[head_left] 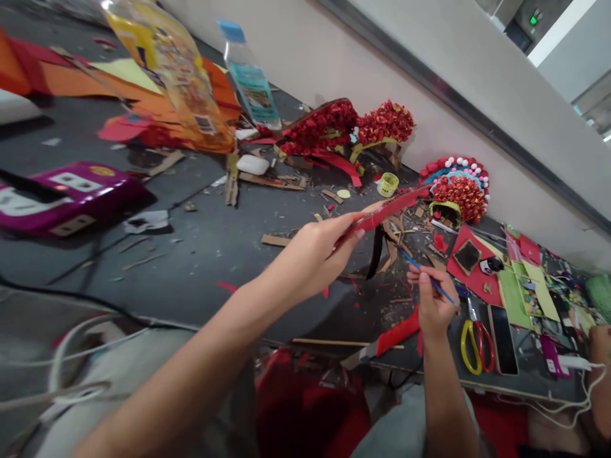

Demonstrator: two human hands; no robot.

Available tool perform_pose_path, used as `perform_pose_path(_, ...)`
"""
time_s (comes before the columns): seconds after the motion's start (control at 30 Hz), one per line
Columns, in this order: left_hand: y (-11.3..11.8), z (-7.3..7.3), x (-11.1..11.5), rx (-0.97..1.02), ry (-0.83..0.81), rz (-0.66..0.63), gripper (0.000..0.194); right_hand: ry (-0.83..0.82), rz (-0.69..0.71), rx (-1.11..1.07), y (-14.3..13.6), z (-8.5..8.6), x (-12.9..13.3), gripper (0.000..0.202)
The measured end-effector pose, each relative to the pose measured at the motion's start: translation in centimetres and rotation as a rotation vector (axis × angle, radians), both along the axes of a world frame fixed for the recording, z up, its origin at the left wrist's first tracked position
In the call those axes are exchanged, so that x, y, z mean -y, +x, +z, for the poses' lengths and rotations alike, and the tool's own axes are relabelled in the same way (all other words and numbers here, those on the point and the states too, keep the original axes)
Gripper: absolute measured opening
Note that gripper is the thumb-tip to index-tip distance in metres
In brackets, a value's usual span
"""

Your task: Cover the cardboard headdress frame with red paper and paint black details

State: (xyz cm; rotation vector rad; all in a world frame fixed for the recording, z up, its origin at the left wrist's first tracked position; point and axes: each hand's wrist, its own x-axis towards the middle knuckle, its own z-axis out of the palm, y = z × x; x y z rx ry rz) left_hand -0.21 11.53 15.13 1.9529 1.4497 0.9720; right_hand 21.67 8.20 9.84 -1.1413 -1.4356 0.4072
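Observation:
Near the middle, my left hand (pixel 329 245) grips the near end of a flat red piece (pixel 389 211), which is seen almost edge-on and points toward the back right. A dark strip (pixel 375 253) hangs below it. My right hand (pixel 435 299) is closed around a thin blue brush (pixel 442 291), its tip toward the underside of the red piece; whether they touch is unclear. Behind them stands a fan-shaped ornament (pixel 461 191) with red and gold petals and white beads. A small yellow container (pixel 387 184) sits to its left.
Yellow-handled and red-handled scissors (pixel 477 343), a phone (pixel 503 340) and a red-handled cutter (pixel 394 337) lie at the right front. Bottles (pixel 251 86), a purple power strip (pixel 71 197) and cardboard scraps lie leftward. Another person's arm (pixel 599 369) shows at far right.

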Motion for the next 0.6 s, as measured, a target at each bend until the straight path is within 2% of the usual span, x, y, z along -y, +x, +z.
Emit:
perform_pose_path(0.17, 0.2, 0.2, -0.3, 0.016, -0.085, 0.036, 0.035, 0.002, -0.104, -0.098, 0.0, -1.7, -0.1, 0.025)
perform_pose_path(0.4, 0.3, 0.6, -0.2, 0.031, -0.16, 0.056, 0.026, -0.038, 0.033, -0.026, -0.4, -3.4, -0.8, 0.023)
perform_pose_path(0.6, 0.2, 0.3, -0.2, 0.027, -0.117, 0.049, 0.017, -0.021, 0.085, 0.123, -0.8, -3.5, -0.8, 0.014)
